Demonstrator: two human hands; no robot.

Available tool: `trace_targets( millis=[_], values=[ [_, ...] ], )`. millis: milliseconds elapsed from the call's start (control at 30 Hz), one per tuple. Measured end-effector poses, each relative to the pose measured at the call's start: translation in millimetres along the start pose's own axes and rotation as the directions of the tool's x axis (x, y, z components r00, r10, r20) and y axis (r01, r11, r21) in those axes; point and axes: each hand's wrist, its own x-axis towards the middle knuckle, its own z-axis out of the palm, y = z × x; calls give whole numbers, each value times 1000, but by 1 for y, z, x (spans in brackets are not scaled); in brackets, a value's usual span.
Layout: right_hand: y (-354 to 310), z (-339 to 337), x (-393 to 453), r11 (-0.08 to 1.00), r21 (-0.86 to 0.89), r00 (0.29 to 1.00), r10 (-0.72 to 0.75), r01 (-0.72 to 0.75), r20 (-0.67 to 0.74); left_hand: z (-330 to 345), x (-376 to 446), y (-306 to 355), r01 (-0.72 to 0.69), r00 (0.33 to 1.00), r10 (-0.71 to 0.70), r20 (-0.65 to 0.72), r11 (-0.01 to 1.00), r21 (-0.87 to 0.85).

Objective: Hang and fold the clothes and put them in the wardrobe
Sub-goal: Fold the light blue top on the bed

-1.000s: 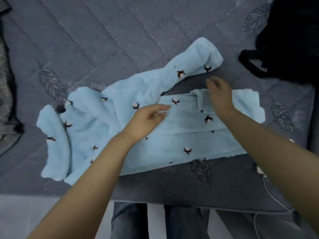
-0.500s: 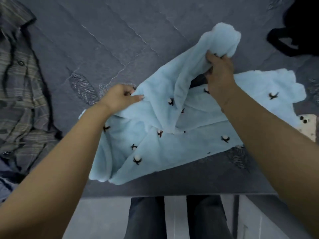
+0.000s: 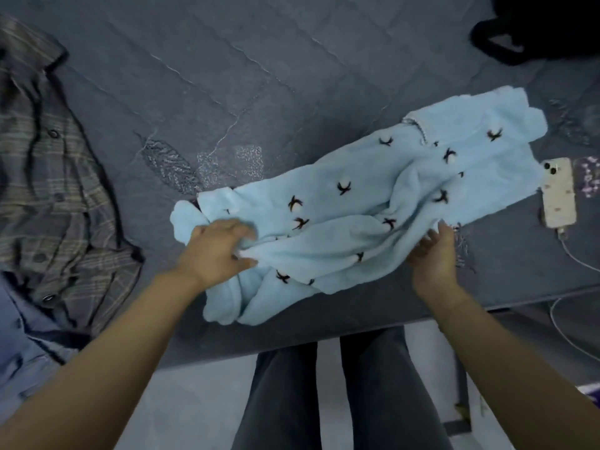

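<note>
Just one view here, a wide-angle head cam looking steeply down over the bed edge (image 3: 324, 332), close in at arm's reach. Both forearms run up from the bottom corners to the left hand (image 3: 216, 250) and right hand (image 3: 433, 254), roughly mid-frame. The person's legs (image 3: 324, 394) sit below the hands, edges curve noticeably.
</note>
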Motion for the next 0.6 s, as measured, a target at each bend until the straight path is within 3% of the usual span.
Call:
trace_targets(
  millis=[67,133,200,267,333,400,500,600],
  values=[
    [-3,6,9,995,-60,994,-85,81,-68,3,3,9,-121,988,134,-77,982,147],
    [-10,15,15,974,-169,977,-173,151,-125,7,8,20,-201,971,217,-96,968,149],
    [-16,23,18,965,-182,969,-214,190,-122,11,14,27,-227,973,227,-35,974,27],
    [-23,21,20,987,-84,983,-146,137,-109,10,17,30,-204,973,221,62,955,-215],
    [-34,14,16,997,77,1000,0,-2,26,-2,14,29,-89,964,198,179,870,-484],
    [-48,1,11,970,220,973,55,-106,225,-15,11,23,14,947,185,264,795,-607],
    [-81,-27,5,929,368,936,-88,-46,340,-31,15,16,51,952,154,266,774,-631],
    [-122,-44,7,908,415,905,-221,55,364,-41,27,22,64,971,114,211,724,-687]
  ],
)
